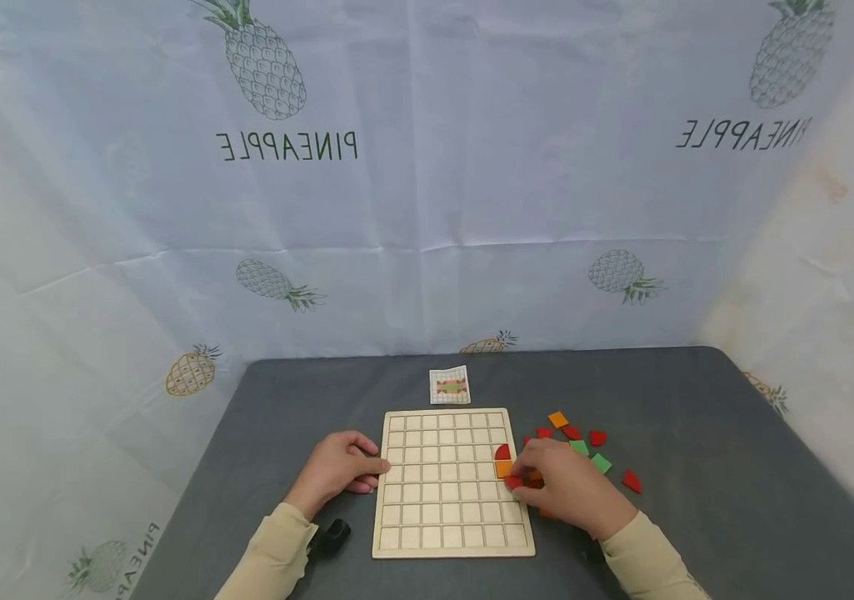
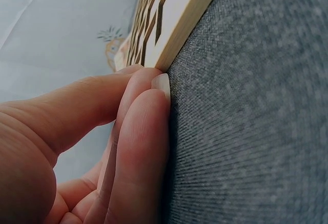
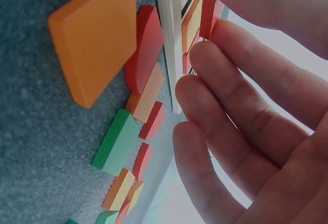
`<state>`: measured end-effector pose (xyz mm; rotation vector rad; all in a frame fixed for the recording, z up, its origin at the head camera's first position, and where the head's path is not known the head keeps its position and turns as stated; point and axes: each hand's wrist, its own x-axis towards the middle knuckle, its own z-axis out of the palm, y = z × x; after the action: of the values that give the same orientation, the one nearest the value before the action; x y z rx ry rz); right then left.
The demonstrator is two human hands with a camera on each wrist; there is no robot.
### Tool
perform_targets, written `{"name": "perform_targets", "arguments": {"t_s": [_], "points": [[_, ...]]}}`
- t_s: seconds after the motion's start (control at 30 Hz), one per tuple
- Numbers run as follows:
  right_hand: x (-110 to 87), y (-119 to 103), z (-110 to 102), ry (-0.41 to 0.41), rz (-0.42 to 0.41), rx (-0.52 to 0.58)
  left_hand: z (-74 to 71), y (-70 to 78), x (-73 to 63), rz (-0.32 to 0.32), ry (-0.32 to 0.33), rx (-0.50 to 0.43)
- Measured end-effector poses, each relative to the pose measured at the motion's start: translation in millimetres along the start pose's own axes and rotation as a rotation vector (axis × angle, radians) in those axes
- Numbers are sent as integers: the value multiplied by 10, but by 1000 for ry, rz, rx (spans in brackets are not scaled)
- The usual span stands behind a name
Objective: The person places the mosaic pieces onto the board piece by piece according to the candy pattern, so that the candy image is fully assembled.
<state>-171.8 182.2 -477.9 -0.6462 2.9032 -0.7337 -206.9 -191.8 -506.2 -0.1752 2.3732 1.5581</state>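
Thing under inspection: a sm. red piece (image 1: pixel 512 482), pinched between thumb and finger of the R hand (image 1: pixel 565 487) over the R side of the grid board (image 1: pixel 441 475), just nearer the person than an orange square (image 1: pixel 504 469) and a red rounded piece (image 1: pixel 502 452) on the board. Can't tell from here whether it touches the surface. In the R wrist view the other fingers are extended, not gripping. L hand (image 1: pixel 340 467) is narrow, fingertips bunched against the board's L edge; can't tell if it grips or merely presses. Est. handling: piece light, stiff, prob. painted wood, a bit slick on flat faces, not fragile; thin, so best held by opp. side edges, faces left clear. Board looks like bare wood, stiff, mod. light, liable to slide if nudged; hold at outer rim, as L hand appears to. Loose pcs, e.g. a green one (image 1: pixel 601 463), lie on the grey bench (image 1: pixel 307 400) to the R, some overlapping. Markings: backdrop cloth (image 1: pixel 441 192) reads "PINEAPPLE", reversed, twice up top; another slants lower L, partly cut off. Sm. card (image 1: pixel 451 386) beyond the board bears a coloured grid figure, no legible text. No brand seen.
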Motion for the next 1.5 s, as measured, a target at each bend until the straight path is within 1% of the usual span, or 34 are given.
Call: {"name": "perform_targets", "arguments": {"t_s": [0.07, 0.23, 0.3, 0.5, 0.87, 1.23, 1.5], "points": [[-1, -4, 11, 1, -8, 0, -3, 0, -2, 3, -3, 1], [1, -2, 34, -9, -58, 11, -21, -10, -40, -10, -7, -2], [1, -2, 44, -17, -65, 18, -26, -11, -53, -17, -10, -5], [-5, 1, 56, -11, -50, 7, -13, 6, -39, -13, -19, -1], [5, -20, 75, -10, -16, 15, -4, 21, -30, -15, -8, 2], [10, -75, 92, 15, 4, -13, -30, 11, -6, 0, -14, -7], [12, -50, 95, 24, 6, -27, -4, 9, 4, -6, -2, 0]]}}
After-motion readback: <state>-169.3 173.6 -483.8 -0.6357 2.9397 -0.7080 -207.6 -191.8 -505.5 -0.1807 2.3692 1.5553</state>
